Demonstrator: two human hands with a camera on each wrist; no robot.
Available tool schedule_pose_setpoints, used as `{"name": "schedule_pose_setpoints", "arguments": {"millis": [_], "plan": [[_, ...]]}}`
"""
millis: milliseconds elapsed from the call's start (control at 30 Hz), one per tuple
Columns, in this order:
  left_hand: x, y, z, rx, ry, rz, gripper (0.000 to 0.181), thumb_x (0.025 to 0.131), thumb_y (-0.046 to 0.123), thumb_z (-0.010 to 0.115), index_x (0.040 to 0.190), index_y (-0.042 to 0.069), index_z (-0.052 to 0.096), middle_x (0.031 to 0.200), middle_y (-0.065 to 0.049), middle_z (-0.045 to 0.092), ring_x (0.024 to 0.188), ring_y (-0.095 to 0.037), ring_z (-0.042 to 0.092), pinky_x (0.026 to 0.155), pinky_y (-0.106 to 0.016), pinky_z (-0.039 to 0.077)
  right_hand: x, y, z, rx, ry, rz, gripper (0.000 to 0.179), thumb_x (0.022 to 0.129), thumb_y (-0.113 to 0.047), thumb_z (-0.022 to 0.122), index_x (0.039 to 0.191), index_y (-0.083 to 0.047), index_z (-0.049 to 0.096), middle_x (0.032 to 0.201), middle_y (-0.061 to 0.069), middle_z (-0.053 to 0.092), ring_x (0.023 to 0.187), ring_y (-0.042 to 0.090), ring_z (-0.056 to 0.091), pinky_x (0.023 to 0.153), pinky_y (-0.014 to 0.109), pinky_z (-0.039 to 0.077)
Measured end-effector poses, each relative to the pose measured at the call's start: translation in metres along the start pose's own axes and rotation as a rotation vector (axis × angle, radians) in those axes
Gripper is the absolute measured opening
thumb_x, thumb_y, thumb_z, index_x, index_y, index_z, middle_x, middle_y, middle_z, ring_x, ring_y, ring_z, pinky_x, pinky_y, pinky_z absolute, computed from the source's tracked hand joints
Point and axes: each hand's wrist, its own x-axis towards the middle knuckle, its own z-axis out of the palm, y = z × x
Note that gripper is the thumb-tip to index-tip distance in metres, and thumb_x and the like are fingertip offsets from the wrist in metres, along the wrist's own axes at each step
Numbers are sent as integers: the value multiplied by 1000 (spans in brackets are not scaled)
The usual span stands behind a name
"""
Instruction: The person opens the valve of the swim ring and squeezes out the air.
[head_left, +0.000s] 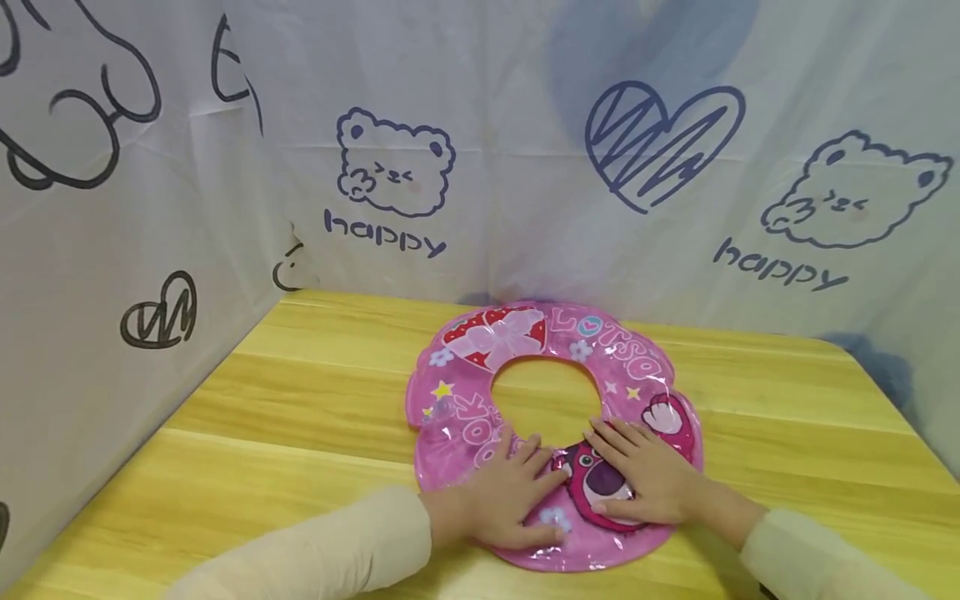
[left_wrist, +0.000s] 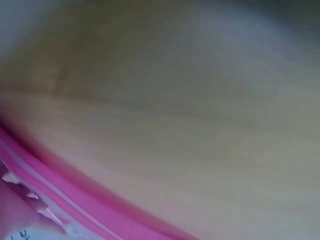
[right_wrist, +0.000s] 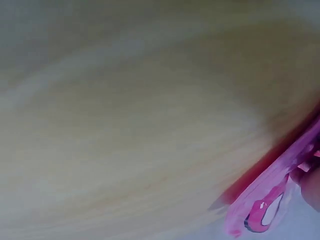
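Note:
A pink inflatable swim ring [head_left: 450, 392] lies on the wooden table, printed with a bear face, stars, flowers, a strawberry bow and lettering. My left hand [head_left: 510, 492] rests on its near left part, fingers spread. On the near right part, my right hand [head_left: 652, 475] lies flat across the bear print with fingers extended. The ring's pink edge [left_wrist: 90, 195] crosses the lower left of the left wrist view, with a bit of the hand beside it. In the right wrist view the ring [right_wrist: 270, 195] shows at the lower right, next to part of the right hand.
The yellow wood-grain table [head_left: 300, 400] extends to both sides of the ring. White cloth [head_left: 510, 183] with drawn bears, hearts and the word "happy" hangs behind the table. Another drawn-on cloth [head_left: 75, 250] hangs along the left side.

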Motion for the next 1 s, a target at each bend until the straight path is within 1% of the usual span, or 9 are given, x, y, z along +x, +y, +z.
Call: {"name": "schedule_pose_setpoints", "arguments": {"millis": [100, 167, 300, 367, 400, 500, 600, 767, 1000], "plan": [[4, 6, 5, 3, -10, -30, 77, 89, 67, 31, 147, 18, 28, 154, -13, 22, 142, -33, 20, 110, -62, 16, 3, 3, 0, -41, 51, -26, 72, 86, -54, 53, 139, -7, 43, 144, 13, 43, 130, 36, 41, 103, 56, 34], [6, 9, 8, 16, -37, -40, 79, 88, 68, 30, 148, 17, 23, 156, -12, 15, 143, -32, 16, 111, -62, 15, 4, 9, 1, -52, 93, -10, 68, 88, -49, 52, 139, -5, 41, 145, 15, 41, 132, 37, 37, 107, 55, 28], [7, 11, 10, 30, -74, -44, 81, 88, 69, 30, 150, 18, 18, 158, -7, 7, 144, -32, 11, 111, -62, 14, 6, 24, 3, -64, 162, 123, 73, 92, -47, 47, 142, 3, 30, 149, 24, 29, 140, 41, 18, 118, 41, -1], [7, 11, 10, 31, -76, -39, 82, 88, 69, 30, 150, 17, 17, 158, -6, 7, 144, -33, 10, 110, -63, 15, 9, 32, 4, -52, 182, 209, 77, 93, -48, 45, 143, 6, 24, 150, 28, 22, 141, 43, 10, 118, 39, -8], [7, 11, 10, 29, -73, -36, 82, 88, 69, 30, 150, 17, 17, 158, -6, 8, 144, -33, 11, 109, -64, 15, 11, 35, 4, -40, 185, 239, 80, 93, -48, 46, 143, 8, 22, 150, 30, 19, 141, 45, 8, 118, 42, -7], [6, 10, 11, 9, -65, -31, 80, 88, 68, 31, 150, 20, 16, 158, -6, 10, 144, -34, 11, 109, -65, 15, 17, 41, 3, 5, 151, 307, 84, 92, -48, 48, 143, 11, 17, 150, 32, 12, 139, 50, 4, 115, 55, 2], [6, 9, 14, -14, -45, -23, 76, 89, 66, 32, 150, 26, 13, 157, -8, 12, 143, -36, 12, 107, -66, 16, 20, 41, 2, 95, 70, 350, 87, 91, -48, 49, 144, 11, 13, 151, 33, 5, 138, 51, -1, 112, 61, 3], [6, 7, 15, -44, -46, -13, 69, 90, 65, 33, 149, 36, 12, 157, -9, 12, 143, -38, 12, 106, -68, 15, 22, 42, 2, 192, -29, 394, 86, 92, -48, 47, 144, 11, 11, 150, 33, 2, 137, 53, -3, 110, 63, 2], [4, 8, 8, -64, -67, -11, 65, 91, 64, 30, 148, 36, 17, 157, -9, 14, 143, -38, 12, 108, -66, 14, 26, 43, -1, 220, -139, 419, 83, 93, -50, 42, 143, 11, 15, 150, 34, 7, 136, 53, 2, 111, 62, 8]]}}
